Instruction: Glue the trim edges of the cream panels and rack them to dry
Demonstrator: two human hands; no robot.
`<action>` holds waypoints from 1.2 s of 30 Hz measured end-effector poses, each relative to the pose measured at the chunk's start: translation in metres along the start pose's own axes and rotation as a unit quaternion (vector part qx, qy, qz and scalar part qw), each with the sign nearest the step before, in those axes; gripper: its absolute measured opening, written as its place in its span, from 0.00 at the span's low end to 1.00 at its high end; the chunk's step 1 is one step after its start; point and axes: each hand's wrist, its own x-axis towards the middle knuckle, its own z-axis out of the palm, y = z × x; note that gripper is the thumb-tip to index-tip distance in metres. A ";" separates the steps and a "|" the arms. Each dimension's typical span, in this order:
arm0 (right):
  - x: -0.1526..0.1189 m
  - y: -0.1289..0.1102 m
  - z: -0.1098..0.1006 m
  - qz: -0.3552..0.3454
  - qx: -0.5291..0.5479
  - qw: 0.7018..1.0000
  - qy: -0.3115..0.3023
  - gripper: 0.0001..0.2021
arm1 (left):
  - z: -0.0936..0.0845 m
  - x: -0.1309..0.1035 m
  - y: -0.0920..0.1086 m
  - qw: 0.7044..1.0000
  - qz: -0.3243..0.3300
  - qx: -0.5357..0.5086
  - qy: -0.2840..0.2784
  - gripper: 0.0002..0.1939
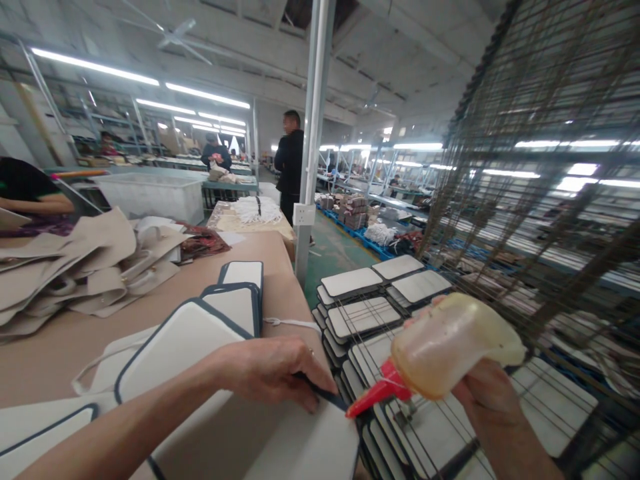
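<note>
White panel [280, 447] – tan table [60, 347], factory

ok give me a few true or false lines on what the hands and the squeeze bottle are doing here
1. The right hand holds a squeeze bottle with a red nozzle. True.
2. The nozzle points away from the panel. False: its tip meets the dark edge of the white panel under the left hand.
3. The left hand's fingers press on that edge. True.
4. The bottle is blue. False: it is cloudy yellowish.
5. The wire rack at right holds beige fabric pieces. False: it holds white panels; the beige fabric pieces lie on the table.
</note>
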 end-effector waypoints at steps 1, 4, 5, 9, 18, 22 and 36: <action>0.002 0.001 0.000 0.015 0.018 1.000 -0.018 0.29 | 0.000 0.000 0.000 1.000 0.000 0.002 -0.004 0.18; 0.001 0.001 0.003 0.055 0.057 0.996 -0.034 0.32 | -0.001 -0.001 0.000 1.000 0.003 0.007 -0.009 0.19; -0.001 0.001 0.004 0.056 0.062 0.996 -0.027 0.32 | -0.001 -0.003 0.000 1.000 0.003 0.006 -0.007 0.18; -0.010 0.002 0.006 0.052 0.041 0.998 0.002 0.27 | -0.002 -0.009 -0.002 1.000 -0.002 -0.003 0.014 0.18; -0.014 0.016 -0.002 0.001 0.005 0.997 0.073 0.28 | -0.006 -0.020 -0.001 0.996 -0.039 -0.015 0.076 0.16; -0.017 0.019 -0.001 -0.013 0.001 0.997 0.070 0.32 | -0.006 -0.022 -0.001 0.993 -0.050 -0.041 0.095 0.16; -0.023 0.036 0.013 0.000 0.039 0.993 0.113 0.35 | -0.008 -0.039 -0.036 0.979 -0.043 -0.140 0.141 0.17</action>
